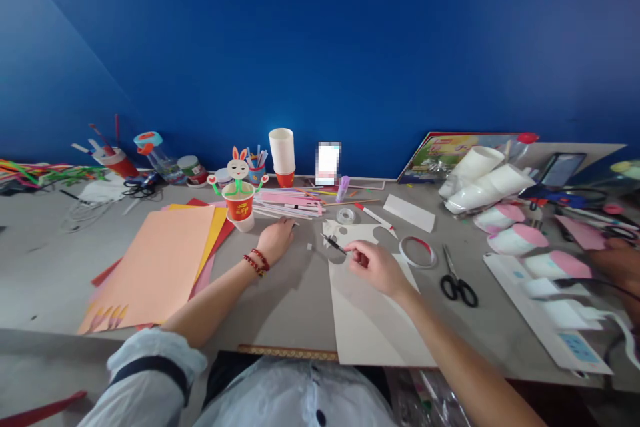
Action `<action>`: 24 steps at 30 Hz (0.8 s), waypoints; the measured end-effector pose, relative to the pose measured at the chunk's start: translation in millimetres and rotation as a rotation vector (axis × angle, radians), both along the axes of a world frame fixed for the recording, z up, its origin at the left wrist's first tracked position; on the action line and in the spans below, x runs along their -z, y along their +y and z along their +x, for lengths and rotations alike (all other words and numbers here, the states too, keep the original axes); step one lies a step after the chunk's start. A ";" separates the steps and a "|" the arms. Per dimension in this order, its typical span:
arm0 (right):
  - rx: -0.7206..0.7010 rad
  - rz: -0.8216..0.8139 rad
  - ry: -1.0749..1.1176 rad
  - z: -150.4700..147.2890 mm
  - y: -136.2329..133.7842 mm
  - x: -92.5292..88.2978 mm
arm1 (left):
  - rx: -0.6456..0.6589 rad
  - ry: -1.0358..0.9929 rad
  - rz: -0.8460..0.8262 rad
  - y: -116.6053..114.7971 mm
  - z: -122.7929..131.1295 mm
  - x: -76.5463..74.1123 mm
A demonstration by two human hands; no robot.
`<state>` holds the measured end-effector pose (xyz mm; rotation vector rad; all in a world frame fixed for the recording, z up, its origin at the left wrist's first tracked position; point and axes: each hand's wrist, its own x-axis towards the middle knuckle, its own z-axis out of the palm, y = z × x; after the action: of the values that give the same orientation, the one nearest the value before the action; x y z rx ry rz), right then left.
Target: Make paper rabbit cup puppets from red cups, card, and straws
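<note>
My right hand (376, 268) pinches a thin dark pen (334, 244) whose tip rests on a white sheet of card (367, 320) with cut-out shapes at its far end. My left hand (276, 239), with red bead bracelets at the wrist, lies on the grey table (295, 293) just left of the card, fingers curled down toward a small white scrap (309, 247). I cannot make out anything in it.
Orange, yellow and red paper sheets (160, 263) lie at left. A red cup with a bunny figure (239, 197), stacked paper cups (282, 157), tape rolls (417, 251), black scissors (456, 280) and pink-and-white cups (510, 227) surround the work. Another person's hand (617, 263) is at right.
</note>
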<state>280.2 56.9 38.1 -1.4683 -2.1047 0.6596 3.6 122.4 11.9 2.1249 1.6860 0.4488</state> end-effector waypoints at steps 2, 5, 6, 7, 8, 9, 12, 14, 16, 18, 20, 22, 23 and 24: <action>-0.035 -0.011 0.038 -14.6 -1.1 -3.1 | 0.007 -0.128 -0.022 1.1 2.6 -2.0; -0.058 -0.028 0.102 -28.5 -9.0 -8.2 | 0.025 -0.381 -0.082 -1.7 3.7 -8.8; -0.056 -0.035 0.125 -31.2 -12.4 -9.3 | 0.022 -0.473 -0.111 -4.1 3.8 -11.0; -0.053 -0.039 0.143 -33.3 -15.9 -10.1 | 0.012 -0.564 -0.140 -7.1 4.2 -12.8; -0.050 -0.040 0.155 -35.0 -19.0 -10.5 | -0.004 -0.651 -0.167 -10.4 4.9 -14.2; -0.048 -0.037 0.160 -36.5 -21.5 -10.5 | -0.025 -0.733 -0.190 -14.0 6.0 -15.3; -0.050 -0.024 0.151 -40.3 -25.4 -9.1 | -0.084 -0.915 -0.233 -24.5 11.4 -17.6; -0.049 -0.018 0.142 -42.2 -25.6 -8.2 | -0.126 -1.059 -0.287 -30.5 15.4 -19.3; -0.041 -0.013 0.138 -43.3 -25.2 -7.7 | -0.166 -1.224 -0.363 -35.3 18.5 -21.6; -0.040 -0.013 0.136 -43.5 -24.9 -7.9 | -0.190 -1.343 -0.419 -38.8 20.3 -24.2; -0.045 -0.015 0.133 -43.1 -25.3 -8.7 | -0.193 -1.382 -0.426 -40.9 20.8 -26.5; -0.050 -0.010 0.135 -42.2 -26.2 -10.0 | -0.196 -1.401 -0.422 -41.9 20.4 -28.4; -0.050 -0.007 0.139 -41.7 -26.7 -10.6 | -0.196 -1.407 -0.420 -42.2 20.1 -29.2; -0.049 -0.003 0.144 -41.2 -27.3 -11.2 | -0.194 -1.409 -0.419 -42.6 19.9 -29.9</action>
<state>239.0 29.7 49.3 -1.3335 -2.0350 0.7642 23.6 79.8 41.8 0.8282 0.9412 1.1474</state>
